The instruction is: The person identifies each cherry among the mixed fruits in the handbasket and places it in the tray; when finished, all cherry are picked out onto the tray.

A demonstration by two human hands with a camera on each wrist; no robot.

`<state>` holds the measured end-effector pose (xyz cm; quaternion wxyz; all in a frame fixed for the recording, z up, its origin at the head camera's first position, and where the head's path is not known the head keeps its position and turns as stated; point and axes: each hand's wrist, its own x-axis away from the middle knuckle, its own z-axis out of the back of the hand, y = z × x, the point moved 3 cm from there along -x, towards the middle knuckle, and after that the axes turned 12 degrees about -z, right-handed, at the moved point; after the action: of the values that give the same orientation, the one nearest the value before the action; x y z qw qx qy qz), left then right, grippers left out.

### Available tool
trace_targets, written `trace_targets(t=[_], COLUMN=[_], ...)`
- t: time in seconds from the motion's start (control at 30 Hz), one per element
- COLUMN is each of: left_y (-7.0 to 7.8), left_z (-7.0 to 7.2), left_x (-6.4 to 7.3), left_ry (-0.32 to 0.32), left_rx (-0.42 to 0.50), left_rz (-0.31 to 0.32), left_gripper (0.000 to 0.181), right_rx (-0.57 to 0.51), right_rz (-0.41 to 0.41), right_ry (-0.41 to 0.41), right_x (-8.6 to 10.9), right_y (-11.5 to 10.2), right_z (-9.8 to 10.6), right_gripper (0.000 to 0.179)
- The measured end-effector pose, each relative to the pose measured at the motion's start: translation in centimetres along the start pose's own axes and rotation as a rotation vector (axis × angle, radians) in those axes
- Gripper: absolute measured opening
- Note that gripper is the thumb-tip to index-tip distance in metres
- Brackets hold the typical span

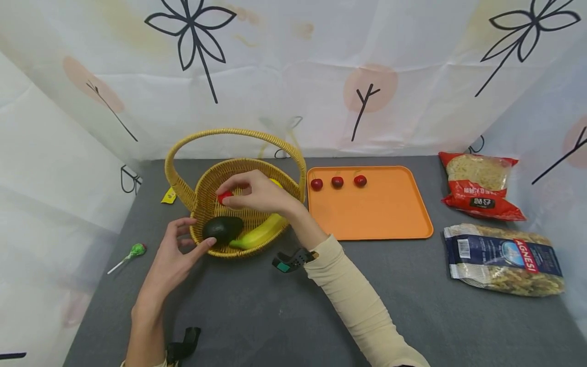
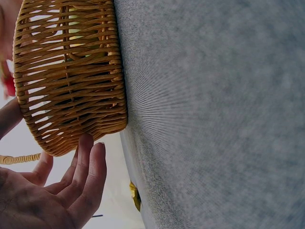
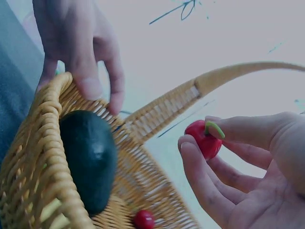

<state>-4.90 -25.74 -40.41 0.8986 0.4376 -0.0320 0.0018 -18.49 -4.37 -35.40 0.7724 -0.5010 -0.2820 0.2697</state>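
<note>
Head view, fruit count: one red fruit [image 1: 223, 197] in the hand, one avocado [image 1: 223, 229], one banana [image 1: 259, 237] and three cherries [image 1: 337, 182].
Head view, containers: one wicker basket [image 1: 206, 196] with avocado and banana inside; one orange tray [image 1: 367, 214] with the cherries in a row near its far edge.
Head view, right hand: the person's right hand [image 1: 257, 196] is over the basket, thumb and fingertips closed in a pinch on the red fruit, which sits at their very ends.
Head view, left hand: the left hand [image 1: 171, 260] is at the basket's near-left rim, thumb over the edge beside the avocado.
Head view, packets: two bags, a pasta bag [image 1: 504, 260] reading "AGNESI" with a barcode, and a red bag [image 1: 481, 186] with white characters too small to read.
Head view, left side: one green-headed lollipop [image 1: 136, 250] and one yellow packet [image 1: 168, 197].
Left wrist view: loosely bent fingers touch the basket's outer wall, the thumb across the rim.
Right wrist view: the red fruit, green-stemmed, is between thumb and fingers; one small red ball [image 3: 144, 219] lies in the basket near the avocado.
</note>
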Motion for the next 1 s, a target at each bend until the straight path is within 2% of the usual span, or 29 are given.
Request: trace_targets(t=[0.23, 0.47, 0.63, 0.8, 1.0], left_y=[0.0, -0.1, -0.1, -0.2, -0.1], left_z=[0.0, 0.0, 0.1, 0.1, 0.1], left_x=[0.0, 0.1, 0.0, 0.1, 0.1], left_ry=[0.001, 0.002, -0.004, -0.007, -0.005], left_rx=[0.002, -0.004, 0.000, 0.011, 0.011], left_rz=[0.009, 0.003, 0.007, 0.017, 0.015], left_gripper=[0.086, 0.084, 0.085, 0.086, 0.085], right_rx=[-0.064, -0.052, -0.036, -0.033, -0.118], right_rz=[0.051, 0.098, 0.097, 0.076, 0.024], right_ry=[-0.022, -0.017, 0.010, 0.072, 0.142], right_x=[4.6, 9.9, 13.2, 15.4, 16.5], right_y=[-0.9, 0.1, 1.1, 2.7, 5.6], right_z=[1.8, 4.0, 6.1, 7.8, 8.6], right_gripper=[0.025, 0.027, 0.031, 0.030, 0.033])
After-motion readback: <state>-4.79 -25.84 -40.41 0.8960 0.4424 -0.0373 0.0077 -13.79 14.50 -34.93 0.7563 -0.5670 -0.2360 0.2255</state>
